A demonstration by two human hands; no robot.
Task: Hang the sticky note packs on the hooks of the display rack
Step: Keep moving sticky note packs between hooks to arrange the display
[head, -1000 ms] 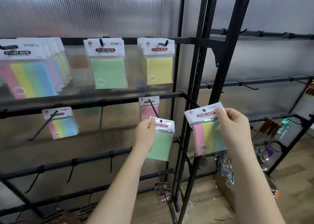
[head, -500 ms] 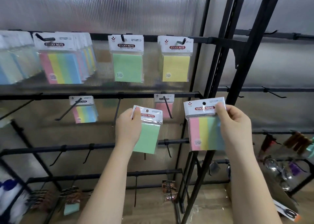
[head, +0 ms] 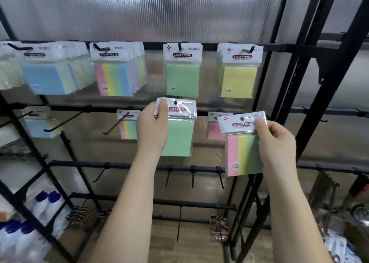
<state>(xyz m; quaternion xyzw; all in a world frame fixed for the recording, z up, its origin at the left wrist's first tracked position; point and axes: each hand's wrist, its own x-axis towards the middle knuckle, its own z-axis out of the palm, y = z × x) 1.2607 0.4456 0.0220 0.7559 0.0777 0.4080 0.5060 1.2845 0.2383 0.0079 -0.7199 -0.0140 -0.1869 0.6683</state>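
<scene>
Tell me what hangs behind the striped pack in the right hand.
A pink pack on the middle rail shows left of the striped pack that the right hand grips; its right side and hook are covered.

A black display rack [head: 209, 47] spans the frame. On its top-bar hooks hang blue packs [head: 45, 77] at upper left, striped packs [head: 113, 79], a green pack [head: 182, 77] and yellow packs [head: 239, 79] (centre right); the middle bar [head: 83, 108] carries fewer packs.
</scene>
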